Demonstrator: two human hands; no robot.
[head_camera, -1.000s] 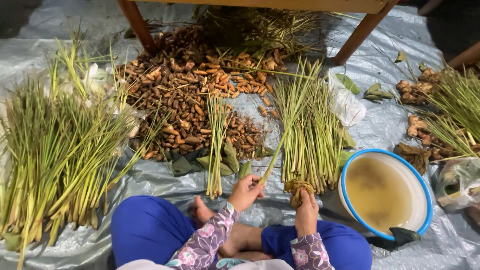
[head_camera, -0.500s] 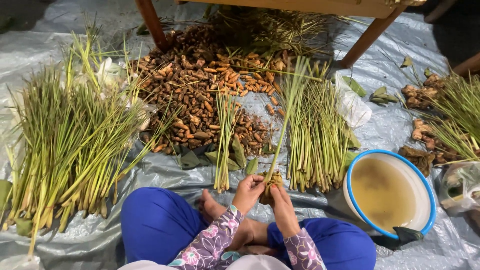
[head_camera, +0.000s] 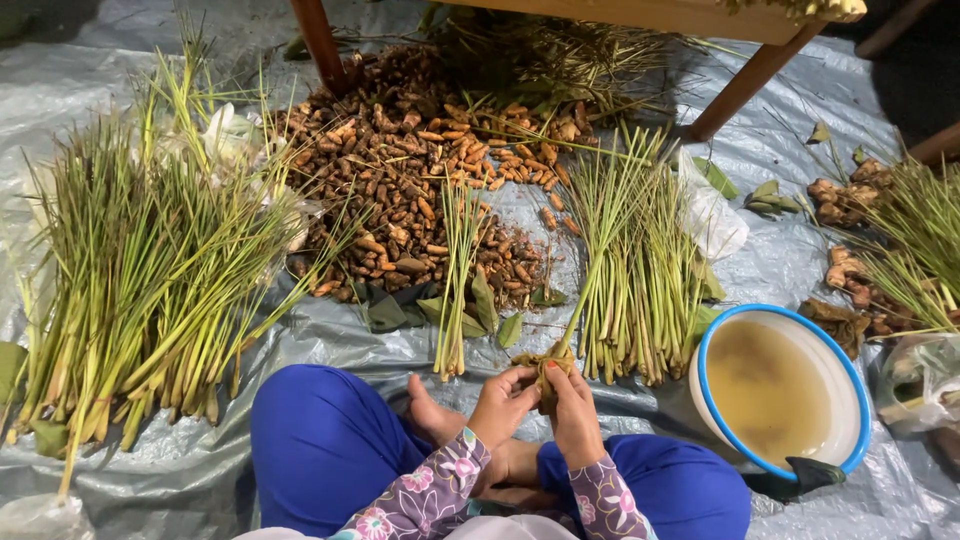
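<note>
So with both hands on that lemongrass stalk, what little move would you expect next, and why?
Probably peeling the dry outer leaf off the base: both the left hand and the right hand pinch the root end of one lemongrass stalk, where brownish husk bunches up. Trimmed stalks lie just ahead.

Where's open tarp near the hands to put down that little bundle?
Bare tarp shows between the big lemongrass pile, the leaves and the left knee, and a strip above the basin. It is crowded ahead: roots and lemongrass bunch. Both hands hold the bundle.
</note>
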